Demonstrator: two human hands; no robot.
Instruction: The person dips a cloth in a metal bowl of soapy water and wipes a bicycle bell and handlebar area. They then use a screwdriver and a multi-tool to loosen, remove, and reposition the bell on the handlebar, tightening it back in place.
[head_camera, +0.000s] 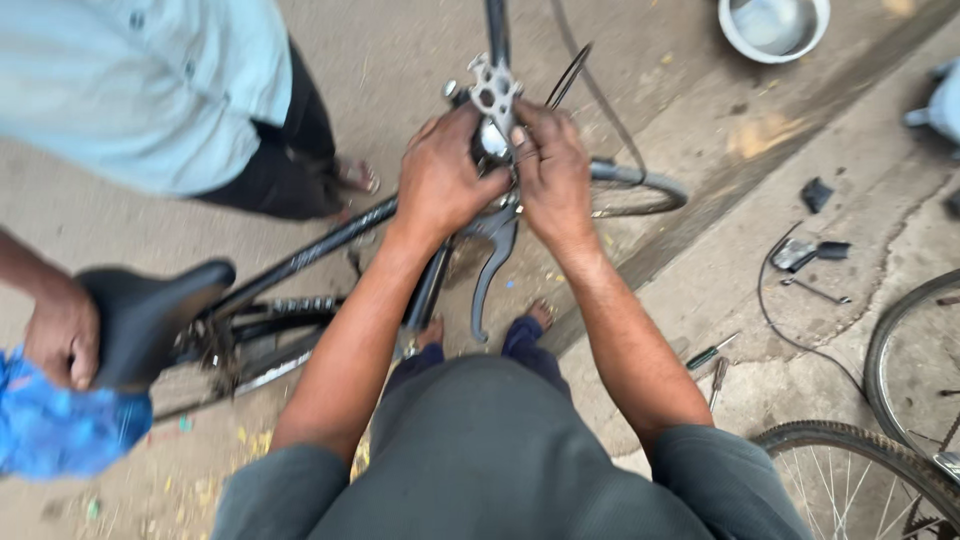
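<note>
both hands (495, 175) around one handlebar stem (494, 95)

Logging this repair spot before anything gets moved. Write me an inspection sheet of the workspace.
Surface: bare concrete ground, cracked and dusty.
Job's things: black bicycle lying across the view; metal fitting and brake lever at its handlebar.
Clutter: two screwdrivers, small black parts, metal bowl.
Grips: left hand and right hand both closed around the handlebar fitting.
Cables: thin black cable looping off the handlebar; another loose wire on the ground.
Surroundings: a second person's hand on the saddle; spare wheels at right.
</note>
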